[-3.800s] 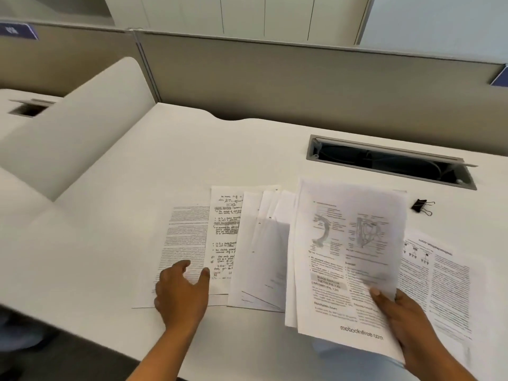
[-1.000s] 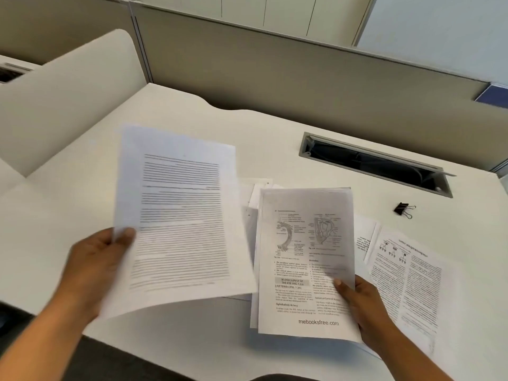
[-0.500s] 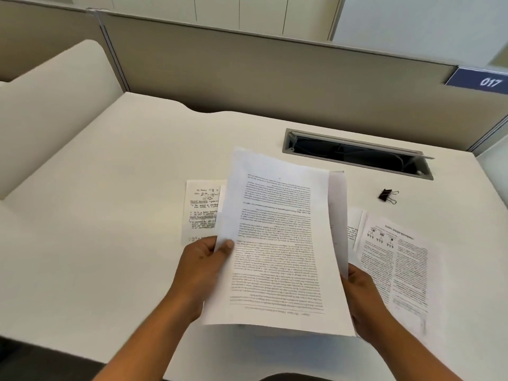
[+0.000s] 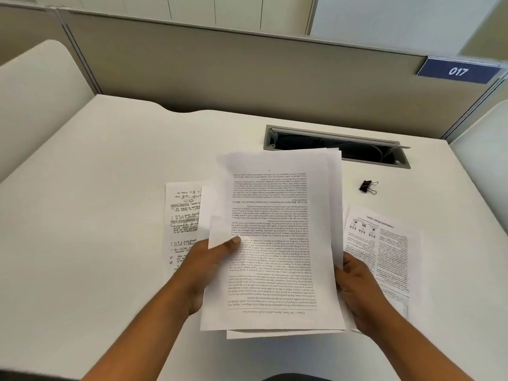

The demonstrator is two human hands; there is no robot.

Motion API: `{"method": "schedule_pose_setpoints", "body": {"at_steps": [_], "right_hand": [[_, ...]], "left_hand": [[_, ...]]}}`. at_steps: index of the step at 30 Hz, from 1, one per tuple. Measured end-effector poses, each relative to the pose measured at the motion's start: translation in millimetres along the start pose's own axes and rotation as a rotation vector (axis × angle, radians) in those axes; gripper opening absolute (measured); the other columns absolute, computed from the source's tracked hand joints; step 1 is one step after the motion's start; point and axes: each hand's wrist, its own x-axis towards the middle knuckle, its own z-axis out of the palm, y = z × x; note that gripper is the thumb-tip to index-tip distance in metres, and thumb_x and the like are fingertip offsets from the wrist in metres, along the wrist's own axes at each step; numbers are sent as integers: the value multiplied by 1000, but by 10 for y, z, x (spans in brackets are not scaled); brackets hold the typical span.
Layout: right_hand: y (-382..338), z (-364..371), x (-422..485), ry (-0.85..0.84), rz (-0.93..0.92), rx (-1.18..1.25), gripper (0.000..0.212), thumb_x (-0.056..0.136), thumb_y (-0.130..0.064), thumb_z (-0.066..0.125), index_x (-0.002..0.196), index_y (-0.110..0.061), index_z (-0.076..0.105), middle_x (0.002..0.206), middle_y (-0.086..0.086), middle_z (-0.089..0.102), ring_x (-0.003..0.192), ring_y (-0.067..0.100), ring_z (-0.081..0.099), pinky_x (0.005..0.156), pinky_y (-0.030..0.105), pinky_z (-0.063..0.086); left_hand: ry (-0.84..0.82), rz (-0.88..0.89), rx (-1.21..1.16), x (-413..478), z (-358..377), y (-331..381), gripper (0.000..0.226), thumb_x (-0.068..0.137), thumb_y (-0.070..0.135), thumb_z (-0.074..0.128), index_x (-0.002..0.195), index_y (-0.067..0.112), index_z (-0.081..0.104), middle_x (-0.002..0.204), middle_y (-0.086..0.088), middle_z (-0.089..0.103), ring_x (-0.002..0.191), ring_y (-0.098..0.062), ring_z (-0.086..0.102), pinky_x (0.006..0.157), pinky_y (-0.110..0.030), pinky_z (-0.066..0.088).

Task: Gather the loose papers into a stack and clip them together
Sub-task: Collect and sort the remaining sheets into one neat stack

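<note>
A stack of white printed paper sheets [image 4: 277, 243] occupies the centre of the frame, held above the white desk top [image 4: 96, 188] by both hands. The top sheet carries dense printed text that reads upside down to the camera. Edges of further sheets show offset along the right side and the lower edge — the stack is not squared.

The left hand [image 4: 203, 270] grips the left edge of the stack, lower left of centre. Its thumb lies on the face of the top sheet; the remaining fingers are hidden behind the paper. The right hand [image 4: 357, 287] grips the right edge, lower right of centre, with fingers curled round that edge.

Other paper lies flat on the desk:
- A white sheet with handwritten notes [image 4: 182, 221] lies left of centre, partly covered by the held stack and the left hand.
- White printed sheets with small diagrams [image 4: 384, 243] lie right of centre, partly covered by the stack and the right hand.

A small black binder clip [image 4: 367, 186] lies on the desk to the upper right of the stack, apart from all paper and near the grey-framed rectangular cable opening [image 4: 357, 149]. A beige partition panel [image 4: 247, 72] spans the upper frame — a blue plate marked 017 [image 4: 457, 71] sits at upper right.
</note>
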Motion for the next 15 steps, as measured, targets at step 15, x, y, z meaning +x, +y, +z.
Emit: {"method": "schedule_pose_setpoints", "body": {"at_steps": [15], "right_hand": [[-6,-110,9,-5,-42,20,28,92,-17,58,119,-17,69,114,3,75,103,28,72,90,47,54]], "left_hand": [[28,93,-19,67,146,-120,29,89,18,73,118,15,73,109,-2,80,99,-26,77,96,-52,57]]}}
